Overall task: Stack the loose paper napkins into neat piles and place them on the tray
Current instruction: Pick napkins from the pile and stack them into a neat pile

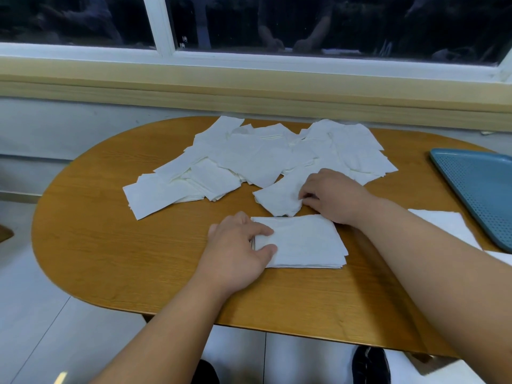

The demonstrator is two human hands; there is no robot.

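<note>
A small neat pile of white napkins (304, 245) lies near the table's front edge. My left hand (238, 250) holds its left edge, with thumb and fingers curled over it. Just behind the pile lies a single loose napkin (277, 198), and my right hand (329, 195) pinches its right corner. Several more loose napkins (249, 159) are scattered across the far half of the table. The blue perforated tray (479, 189) sits at the right edge with nothing visible on it.
The oval wooden table (124, 245) stands against a wall under a window sill (249, 95). Another white napkin (443, 225) lies beside the tray, right of my right forearm. Pale floor tiles and dark shoes (368, 364) show below the table.
</note>
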